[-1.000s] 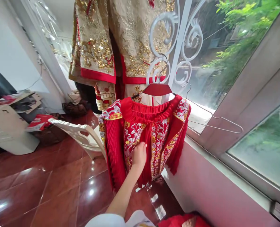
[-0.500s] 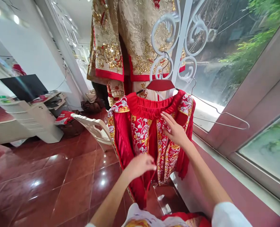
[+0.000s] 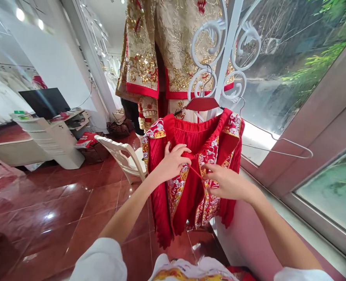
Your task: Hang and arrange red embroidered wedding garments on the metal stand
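Note:
A red jacket with silver and gold embroidered panels hangs by a dark red hanger, its front partly parted. My left hand lies against the upper front below the gathered neckline, thumb and fingers closed. Between my two hands a thin red cord is stretched at a slant. At its lower end my right hand is bent inward, fingertips closed on the cord; the exact grip is partly hidden. Pleated red sleeves droop at both sides.
White scrolled ironwork carries the hanger beside a window. An unused wire hanger juts out right. Behind hangs a gold-sequined garment. A white chair stands left, with a desk and a monitor beyond.
My left hand has risen from the jacket's lower front to near the neckline. My right hand has dropped slightly from the collar. The cord, hanging loose before, is now taut between them.

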Demonstrator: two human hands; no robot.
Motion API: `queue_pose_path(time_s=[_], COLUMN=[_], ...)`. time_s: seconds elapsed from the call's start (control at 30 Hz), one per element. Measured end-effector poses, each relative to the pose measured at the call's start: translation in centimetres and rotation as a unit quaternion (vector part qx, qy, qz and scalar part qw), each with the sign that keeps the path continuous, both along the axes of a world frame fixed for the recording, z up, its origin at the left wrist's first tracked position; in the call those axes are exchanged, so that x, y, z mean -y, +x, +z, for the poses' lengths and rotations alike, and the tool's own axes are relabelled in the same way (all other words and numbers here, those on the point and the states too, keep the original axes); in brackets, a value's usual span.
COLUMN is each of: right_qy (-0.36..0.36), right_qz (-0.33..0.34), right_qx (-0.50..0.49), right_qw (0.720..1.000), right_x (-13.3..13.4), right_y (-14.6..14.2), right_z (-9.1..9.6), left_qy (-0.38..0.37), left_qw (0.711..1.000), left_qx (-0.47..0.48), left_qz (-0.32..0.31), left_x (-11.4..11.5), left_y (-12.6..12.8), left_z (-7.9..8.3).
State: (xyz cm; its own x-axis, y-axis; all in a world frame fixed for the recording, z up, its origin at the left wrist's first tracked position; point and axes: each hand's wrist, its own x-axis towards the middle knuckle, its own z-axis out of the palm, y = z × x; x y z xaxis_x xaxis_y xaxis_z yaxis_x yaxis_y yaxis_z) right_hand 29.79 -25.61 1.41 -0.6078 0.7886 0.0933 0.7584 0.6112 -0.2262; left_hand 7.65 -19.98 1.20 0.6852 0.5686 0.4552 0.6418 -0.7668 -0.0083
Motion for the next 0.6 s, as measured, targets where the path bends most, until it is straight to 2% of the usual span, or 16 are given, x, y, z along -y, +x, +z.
queue_pose_path(time_s=[0.07, 0.13, 0.23, 0.3, 0.37, 0.43, 0.47, 0.5, 0.53, 0.6], right_qy=[-0.082, -0.147, -0.172, -0.188, -0.283, -0.422, -0.467, -0.484, -0.470, -0.386], right_qz=[-0.006, -0.038, -0.120, -0.118, -0.095, -0.087, -0.094, -0.105, -0.116, -0.137], right_qx=[0.036, 0.076, 0.157, 0.172, 0.168, 0.169, 0.159, 0.139, 0.108, 0.029], right_qw=[0.996, 0.985, 0.965, 0.960, 0.940, 0.886, 0.864, 0.858, 0.868, 0.912], right_x=[1.0, 1.5, 1.1, 0.2, -0.6, -1.0, -0.9, -0.8, -0.5, -0.2], right_y=[-0.1, -0.8, -2.0, -2.3, -2.3, -2.0, -1.8, -1.6, -1.4, -1.0], right_z=[-2.0, -4.8, -8.7, -10.3, -11.4, -12.5, -13.1, -13.6, -14.1, -14.0], left_qy=[0.028, 0.054, 0.043, 0.010, -0.036, -0.102, -0.146, -0.195, -0.245, -0.317], left_qw=[0.999, 0.995, 0.987, 0.981, 0.974, 0.960, 0.945, 0.926, 0.903, 0.869], left_qx=[-0.038, -0.084, -0.149, -0.187, -0.222, -0.252, -0.270, -0.293, -0.318, -0.356], left_qz=[0.013, -0.001, -0.049, -0.050, -0.007, 0.069, 0.108, 0.139, 0.154, 0.135], left_x=[1.3, 2.2, 2.6, 2.6, 2.8, 3.3, 3.7, 4.0, 4.4, 4.8], left_y=[-0.8, -1.2, -1.2, -0.8, -0.4, -0.1, -0.1, -0.2, -0.3, -0.5], left_z=[-0.5, -1.5, -3.9, -5.2, -5.9, -6.0, -5.9, -5.6, -5.3, -4.2])
